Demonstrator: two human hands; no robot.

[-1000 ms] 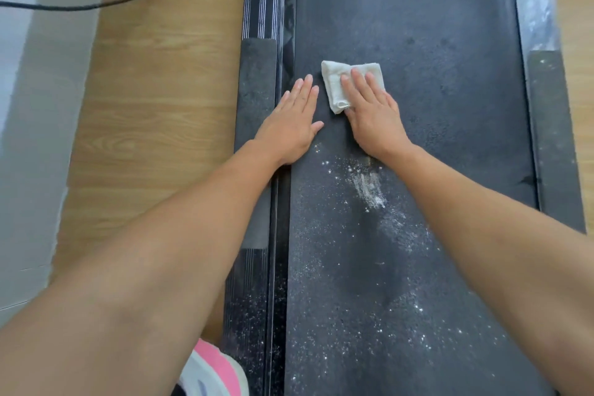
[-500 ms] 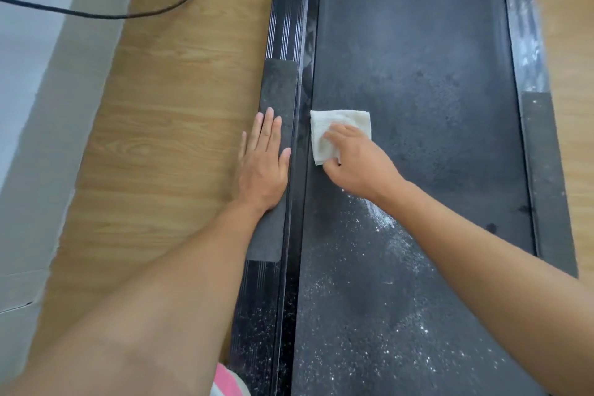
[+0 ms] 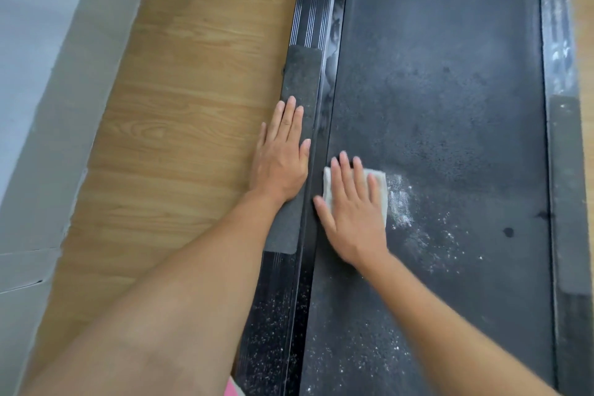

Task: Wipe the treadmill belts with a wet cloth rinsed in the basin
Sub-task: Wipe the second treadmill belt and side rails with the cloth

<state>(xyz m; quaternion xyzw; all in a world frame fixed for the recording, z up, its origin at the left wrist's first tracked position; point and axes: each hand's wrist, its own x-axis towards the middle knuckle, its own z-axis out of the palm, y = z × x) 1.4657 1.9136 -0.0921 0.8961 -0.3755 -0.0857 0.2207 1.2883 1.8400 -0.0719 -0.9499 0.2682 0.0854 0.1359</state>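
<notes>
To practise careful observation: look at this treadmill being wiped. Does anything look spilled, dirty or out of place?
Yes. White powdery specks, stark against the dark surfaces, lie scattered on the belt, thickest right of the cloth under the right hand, and on the left side rail nearer the person.

The cloth (image 3: 378, 185) is white, folded to a small rectangle, and lies flat on the treadmill belt (image 3: 450, 74), close to the belt's left edge. The right hand (image 3: 352, 212) covers most of it and presses down with straight fingers; only the cloth's left and right margins show. The treadmill belt is dark grey, textured, and runs lengthwise away from the viewer. White specks lie scattered over its near part, densest just beside the cloth on the right. The far part carries few specks.
</notes>
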